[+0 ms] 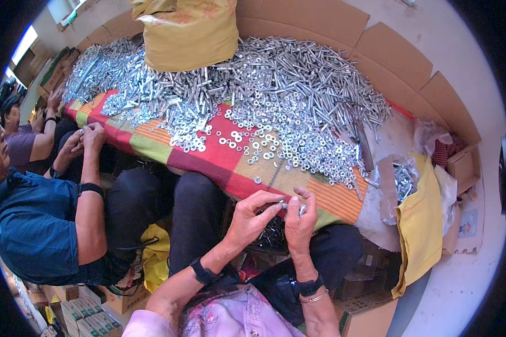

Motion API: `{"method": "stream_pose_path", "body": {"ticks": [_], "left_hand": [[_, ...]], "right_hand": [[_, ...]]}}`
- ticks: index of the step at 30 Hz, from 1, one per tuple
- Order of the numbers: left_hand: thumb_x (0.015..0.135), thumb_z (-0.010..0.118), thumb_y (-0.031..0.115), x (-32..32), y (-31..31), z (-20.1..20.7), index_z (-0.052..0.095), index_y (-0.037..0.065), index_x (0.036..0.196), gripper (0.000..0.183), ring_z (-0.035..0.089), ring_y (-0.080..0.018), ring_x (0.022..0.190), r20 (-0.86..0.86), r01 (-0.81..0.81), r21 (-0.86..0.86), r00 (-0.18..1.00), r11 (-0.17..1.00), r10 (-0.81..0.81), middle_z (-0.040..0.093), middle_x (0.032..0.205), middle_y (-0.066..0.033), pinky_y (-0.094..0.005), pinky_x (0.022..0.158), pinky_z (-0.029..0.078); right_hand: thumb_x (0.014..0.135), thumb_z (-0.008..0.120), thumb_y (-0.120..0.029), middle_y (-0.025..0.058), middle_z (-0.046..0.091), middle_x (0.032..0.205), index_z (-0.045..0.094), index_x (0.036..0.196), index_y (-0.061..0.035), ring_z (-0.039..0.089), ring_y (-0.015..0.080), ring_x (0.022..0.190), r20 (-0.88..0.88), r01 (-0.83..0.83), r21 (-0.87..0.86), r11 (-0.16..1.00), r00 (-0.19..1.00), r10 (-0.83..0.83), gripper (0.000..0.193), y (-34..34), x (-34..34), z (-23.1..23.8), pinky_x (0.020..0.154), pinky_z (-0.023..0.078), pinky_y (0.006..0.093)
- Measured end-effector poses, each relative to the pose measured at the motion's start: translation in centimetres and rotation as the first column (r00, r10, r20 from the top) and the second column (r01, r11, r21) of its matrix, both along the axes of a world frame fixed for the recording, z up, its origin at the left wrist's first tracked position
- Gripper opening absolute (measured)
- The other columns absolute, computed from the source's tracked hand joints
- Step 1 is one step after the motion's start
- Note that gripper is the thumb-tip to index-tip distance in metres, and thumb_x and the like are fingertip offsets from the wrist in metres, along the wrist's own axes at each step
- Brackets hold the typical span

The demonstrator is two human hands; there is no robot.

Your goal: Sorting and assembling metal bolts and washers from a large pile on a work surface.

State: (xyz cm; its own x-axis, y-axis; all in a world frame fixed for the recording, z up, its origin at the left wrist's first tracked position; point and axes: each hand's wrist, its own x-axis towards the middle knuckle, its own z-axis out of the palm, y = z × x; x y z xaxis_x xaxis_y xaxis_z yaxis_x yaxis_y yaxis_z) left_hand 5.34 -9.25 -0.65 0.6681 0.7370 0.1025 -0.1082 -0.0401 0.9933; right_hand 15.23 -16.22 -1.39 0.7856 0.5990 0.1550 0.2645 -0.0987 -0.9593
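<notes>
My left hand [254, 218] is closed in a pinch on a small shiny metal fastener [284, 205], with thumb and forefinger at its end. My right hand [299, 223] meets it fingertip to fingertip, closed around silvery metal too; a metal end [302, 210] shows between its fingers. Whether both hands grip one fastener or separate pieces, I cannot tell. Both hands are above the near edge of a checked cloth [239, 188]. Loose washers and nuts [312, 151] lie on the cloth just beyond, and a large heap of metal bolts [303, 73] is piled behind them.
A yellow sack [191, 36] stands at the heap's back. Cardboard walls [393, 56] border the far side. To the right are a bag of metal pieces [403, 181] and yellow cloth [420, 227]. A co-worker in dark blue [36, 224] sits close on the left, another person beyond.
</notes>
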Motion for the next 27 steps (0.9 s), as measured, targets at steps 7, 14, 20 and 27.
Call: {"method": "stream_pose_path", "body": {"ticks": [7, 14, 20, 27], "left_hand": [[0.080, 0.060, -0.001, 0.7, -1.3, 0.5, 0.062, -0.001, 0.095, 0.016, 0.057, -0.0120, 0.079, -0.008, -0.133, 0.176, 0.991, 0.975, 0.137, 0.060, 0.089, -0.0072, -0.0228, 0.070, 0.046], [0.080, 0.060, -0.001, 0.3, -1.8, 0.6, 0.059, -0.002, 0.092, 0.012, 0.057, -0.0120, 0.080, -0.051, -0.109, 0.156, 0.992, 0.982, 0.118, 0.058, 0.087, -0.0069, -0.0237, 0.071, 0.047], [0.081, 0.057, -0.003, 0.6, -2.3, 0.0, 0.057, -0.001, 0.094, 0.014, 0.057, -0.0121, 0.086, 0.010, -0.082, 0.079, 0.997, 0.994, 0.081, 0.056, 0.093, -0.0061, -0.0241, 0.077, 0.047], [0.081, 0.057, -0.004, 0.7, -2.4, -0.2, 0.059, -0.001, 0.093, 0.013, 0.058, -0.0149, 0.090, 0.045, -0.033, 0.089, 0.999, 0.995, 0.029, 0.059, 0.095, -0.0080, -0.0261, 0.080, 0.046]], "right_hand": [[0.086, 0.048, -0.011, 0.0082, 0.058, 0.083, 0.052, 0.100, 0.0005, 0.053, 0.0135, 0.065, -0.578, 0.033, 0.081, 0.996, 0.816, 0.020, 0.018, -0.9, -0.2, -1.1, 0.060, 0.046, 0.0283], [0.088, 0.048, -0.012, 0.0058, 0.057, 0.080, 0.052, 0.097, 0.0006, 0.053, 0.0141, 0.061, -0.078, 0.107, -0.012, 0.994, 0.991, -0.107, 0.016, -1.0, -1.3, 1.3, 0.058, 0.046, 0.0281], [0.088, 0.048, -0.011, 0.0007, 0.050, 0.065, 0.052, 0.095, -0.0043, 0.043, 0.0058, 0.049, -0.642, 0.078, 0.184, 0.980, 0.764, 0.060, 0.010, -1.3, -0.7, -1.2, 0.042, 0.037, 0.0195], [0.090, 0.048, -0.020, -0.0059, 0.040, 0.053, 0.051, 0.088, -0.0101, 0.029, 0.0021, 0.033, -0.870, 0.053, 0.295, 0.954, 0.429, 0.245, 0.011, -2.1, -0.8, -1.4, 0.026, 0.022, 0.0163]]}}
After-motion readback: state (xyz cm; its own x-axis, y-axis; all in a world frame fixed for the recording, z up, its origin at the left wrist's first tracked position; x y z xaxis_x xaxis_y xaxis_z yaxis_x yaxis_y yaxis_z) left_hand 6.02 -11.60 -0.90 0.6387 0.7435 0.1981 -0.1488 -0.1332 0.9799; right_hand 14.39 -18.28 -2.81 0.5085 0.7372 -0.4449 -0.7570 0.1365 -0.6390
